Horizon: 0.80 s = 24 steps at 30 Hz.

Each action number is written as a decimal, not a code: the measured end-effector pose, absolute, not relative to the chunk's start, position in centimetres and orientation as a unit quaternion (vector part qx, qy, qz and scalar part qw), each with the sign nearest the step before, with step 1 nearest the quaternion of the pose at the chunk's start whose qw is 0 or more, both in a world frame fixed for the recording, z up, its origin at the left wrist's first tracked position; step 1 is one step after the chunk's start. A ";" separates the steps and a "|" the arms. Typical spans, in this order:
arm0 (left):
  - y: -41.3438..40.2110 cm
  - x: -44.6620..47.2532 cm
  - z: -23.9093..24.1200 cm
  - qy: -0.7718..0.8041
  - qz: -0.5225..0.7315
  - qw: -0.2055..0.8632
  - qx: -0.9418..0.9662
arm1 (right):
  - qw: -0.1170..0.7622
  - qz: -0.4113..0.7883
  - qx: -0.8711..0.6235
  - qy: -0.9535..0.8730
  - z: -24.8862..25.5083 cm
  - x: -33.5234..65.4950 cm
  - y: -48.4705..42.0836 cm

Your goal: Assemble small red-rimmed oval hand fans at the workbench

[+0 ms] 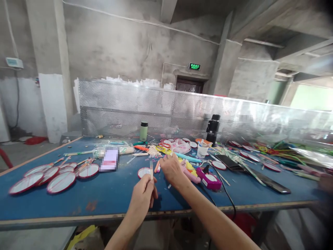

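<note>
Stick (151, 169) in L fingers (149, 187), R fingers (164, 161) w/ hold unclear, bkgd "EXIT" sign (194, 66).

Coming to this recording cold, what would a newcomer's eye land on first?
Probably the overlapping red-rimmed white discs at the left of the blue table, then the bright purple box to the right of the right hand. Near the centre, the left hand holds a thin strip upright. In the background, a green exit sign glows above a doorway.
</note>
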<state>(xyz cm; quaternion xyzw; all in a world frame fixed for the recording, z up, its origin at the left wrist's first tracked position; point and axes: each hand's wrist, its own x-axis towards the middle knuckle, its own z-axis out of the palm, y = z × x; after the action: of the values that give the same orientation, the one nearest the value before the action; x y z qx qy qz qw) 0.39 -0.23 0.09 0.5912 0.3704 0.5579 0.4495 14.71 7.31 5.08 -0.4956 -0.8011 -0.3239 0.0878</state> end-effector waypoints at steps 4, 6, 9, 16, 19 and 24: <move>-0.2 0.4 0.0 0.361 0.554 0.455 0.597 | 0.057 -0.329 -0.495 -0.802 3.9 14.3 9.0; -0.2 0.5 0.0 0.357 0.554 0.457 0.597 | 0.044 -0.332 -0.495 -0.802 3.2 14.5 9.4; -0.2 0.5 -0.1 0.357 0.558 0.456 0.594 | 0.027 -0.332 -0.493 -0.804 2.6 14.8 9.8; -0.4 0.3 0.2 0.369 0.548 0.458 0.595 | 0.036 -0.333 -0.492 -0.804 2.6 15.0 9.9; -0.4 0.3 0.2 0.379 0.543 0.454 0.597 | 0.059 -0.332 -0.486 -0.806 3.2 14.8 9.6; -0.4 0.2 0.2 0.381 0.542 0.448 0.601 | 0.065 -0.323 -0.444 -0.833 3.8 14.2 9.3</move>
<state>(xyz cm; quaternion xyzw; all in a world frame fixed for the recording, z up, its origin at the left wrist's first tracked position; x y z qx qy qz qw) 0.20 -0.40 0.18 0.6007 0.3807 0.5420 0.4477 14.25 9.35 3.76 -0.4443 -0.8329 -0.3234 0.0654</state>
